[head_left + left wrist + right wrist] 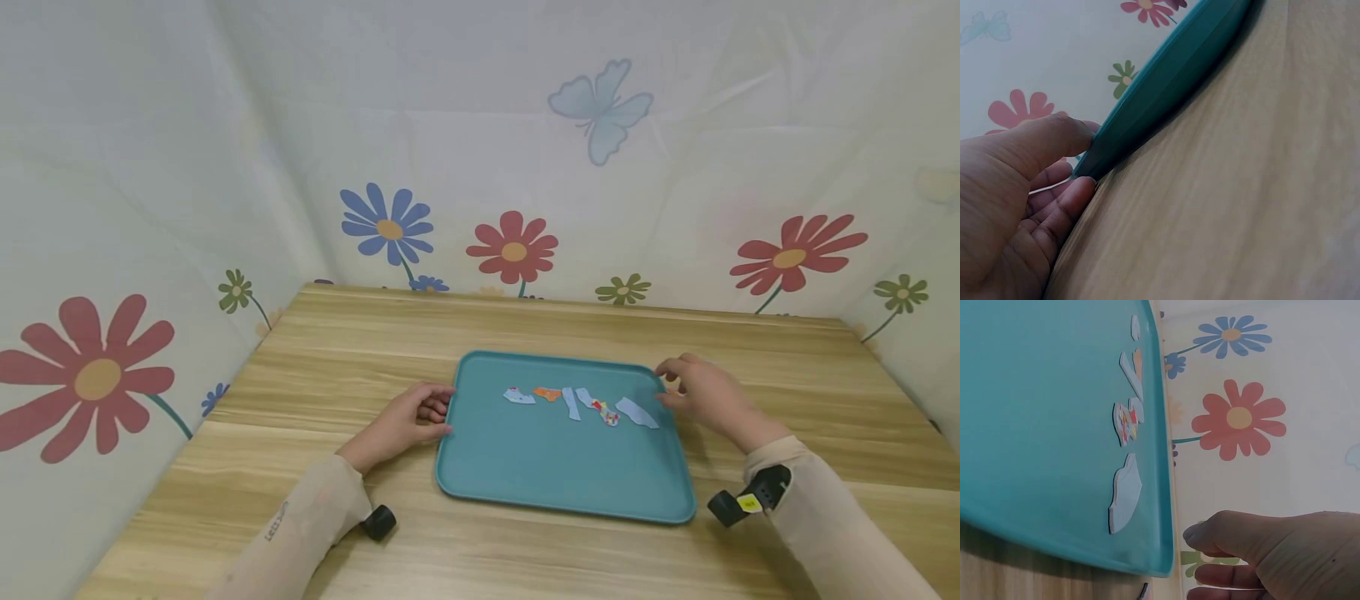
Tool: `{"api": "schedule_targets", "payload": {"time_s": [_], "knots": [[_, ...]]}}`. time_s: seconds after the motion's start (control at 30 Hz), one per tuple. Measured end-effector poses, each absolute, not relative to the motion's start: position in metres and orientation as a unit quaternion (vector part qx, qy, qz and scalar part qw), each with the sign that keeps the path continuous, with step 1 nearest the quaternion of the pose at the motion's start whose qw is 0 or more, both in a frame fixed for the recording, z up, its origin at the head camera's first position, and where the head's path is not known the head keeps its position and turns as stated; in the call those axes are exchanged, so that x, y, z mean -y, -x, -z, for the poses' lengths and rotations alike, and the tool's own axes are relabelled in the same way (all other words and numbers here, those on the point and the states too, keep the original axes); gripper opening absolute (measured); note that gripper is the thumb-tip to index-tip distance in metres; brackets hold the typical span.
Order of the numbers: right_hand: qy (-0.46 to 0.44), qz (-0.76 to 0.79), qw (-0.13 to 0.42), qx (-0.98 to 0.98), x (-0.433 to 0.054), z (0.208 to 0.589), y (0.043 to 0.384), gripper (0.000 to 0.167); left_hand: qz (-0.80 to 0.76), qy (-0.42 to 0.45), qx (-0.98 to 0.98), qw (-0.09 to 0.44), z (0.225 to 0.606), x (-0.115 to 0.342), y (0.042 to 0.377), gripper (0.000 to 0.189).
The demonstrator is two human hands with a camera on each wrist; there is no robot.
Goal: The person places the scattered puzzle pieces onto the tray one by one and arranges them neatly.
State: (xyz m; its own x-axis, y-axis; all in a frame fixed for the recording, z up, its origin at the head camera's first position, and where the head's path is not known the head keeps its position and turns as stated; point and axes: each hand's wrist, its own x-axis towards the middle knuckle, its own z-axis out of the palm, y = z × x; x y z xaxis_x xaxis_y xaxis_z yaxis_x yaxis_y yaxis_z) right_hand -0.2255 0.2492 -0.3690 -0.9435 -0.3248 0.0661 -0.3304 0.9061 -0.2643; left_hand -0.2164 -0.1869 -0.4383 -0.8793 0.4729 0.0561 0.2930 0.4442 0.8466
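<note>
A teal rectangular tray [517,467] lies on the wooden table. My left hand [401,421] pinches its left edge; in the left wrist view the thumb [1063,134] sits at the rim and the fingertips come from below. My right hand [708,398] is just off the tray's far right corner, fingers loosely bent, nothing visible in its grasp. Several flat, irregular pieces lie in a rough row on the tray's far half: a pale blue one [519,396], an orange one [547,393], a narrow pale strip [572,404], a multicoloured one [609,415] and a larger pale blue one [637,413].
Wooden tabletop [360,350] surrounds the tray. A white cloth backdrop [465,125] with printed flowers and a butterfly hangs behind and at the sides. Past the tray's corner, a small dark-edged thing [1143,591] shows partly in the right wrist view. Both wrists wear black camera mounts.
</note>
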Motion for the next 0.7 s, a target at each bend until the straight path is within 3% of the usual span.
{"api": "schedule_targets", "payload": {"time_s": [0.7], "knots": [[-0.142, -0.113, 0.002, 0.983, -0.263, 0.38, 0.232, 0.031, -0.48, -0.229, -0.841, 0.093, 0.44, 0.187, 0.218, 0.055]]}}
